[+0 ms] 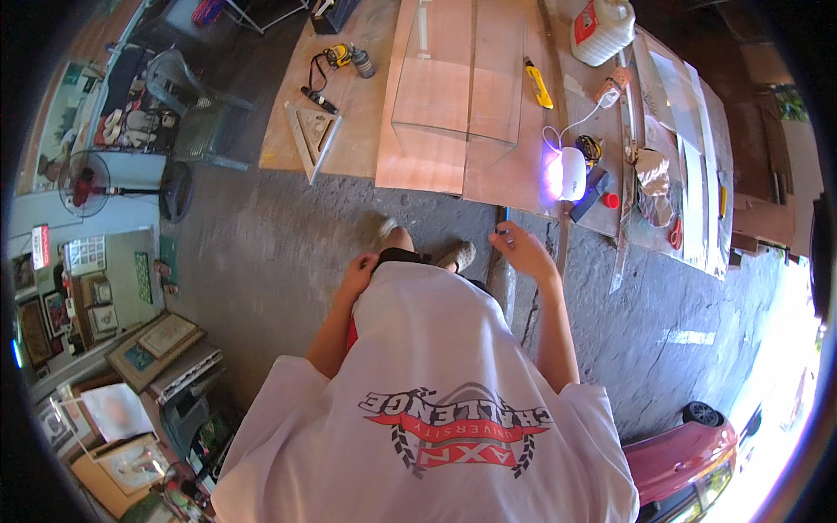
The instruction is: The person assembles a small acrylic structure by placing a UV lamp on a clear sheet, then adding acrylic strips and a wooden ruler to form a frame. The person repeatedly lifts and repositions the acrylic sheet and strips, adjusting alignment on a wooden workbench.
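Observation:
My left hand (358, 273) hangs by my left thigh, beside the dark shorts; its fingers are mostly hidden. In front of the table's near edge, my right hand (526, 251) is raised with its fingers curled in, and a small dark bit shows at the fingertips. Beyond it, a clear glass box (453, 137) stands on the wooden tabletop (417, 170), touched by neither hand. To the box's right lies a yellow utility knife (539, 85). Nearer to my right hand, a white lamp (573, 174) gives off a violet glow, with its white cable running back.
Left of the box are a triangular frame (311, 138), a yellow tape measure (337, 57) and a dark bottle (363, 63). On the right sit a white jug (603, 35), a red cap (611, 201) and red scissors (677, 234). A fan (87, 185) and chair (187, 109) stand left.

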Available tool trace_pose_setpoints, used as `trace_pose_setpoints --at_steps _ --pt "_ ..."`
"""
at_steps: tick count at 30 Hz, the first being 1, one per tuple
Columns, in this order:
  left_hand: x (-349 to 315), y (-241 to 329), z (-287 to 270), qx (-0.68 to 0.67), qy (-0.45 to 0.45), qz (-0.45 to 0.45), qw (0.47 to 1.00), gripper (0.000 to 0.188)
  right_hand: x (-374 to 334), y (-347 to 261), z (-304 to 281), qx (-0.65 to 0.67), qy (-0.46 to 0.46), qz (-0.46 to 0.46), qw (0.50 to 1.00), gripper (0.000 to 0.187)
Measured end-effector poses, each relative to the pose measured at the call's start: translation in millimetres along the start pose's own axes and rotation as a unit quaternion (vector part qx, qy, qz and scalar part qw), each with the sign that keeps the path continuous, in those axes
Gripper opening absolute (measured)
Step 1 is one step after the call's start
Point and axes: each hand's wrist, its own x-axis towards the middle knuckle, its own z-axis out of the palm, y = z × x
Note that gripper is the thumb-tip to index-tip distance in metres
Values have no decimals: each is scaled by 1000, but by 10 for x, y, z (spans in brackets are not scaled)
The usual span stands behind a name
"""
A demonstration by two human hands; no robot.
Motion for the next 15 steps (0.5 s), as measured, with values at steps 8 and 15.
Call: trace_pose_setpoints --at_steps 8,15 --pt "463 -1346 -682 281 -182 -55 941 52 -278 374 838 14 50 74 996 46" --pt "801 -759 -1114 155 -94 18 983 43 -263 936 2240 268 99 208 936 42"
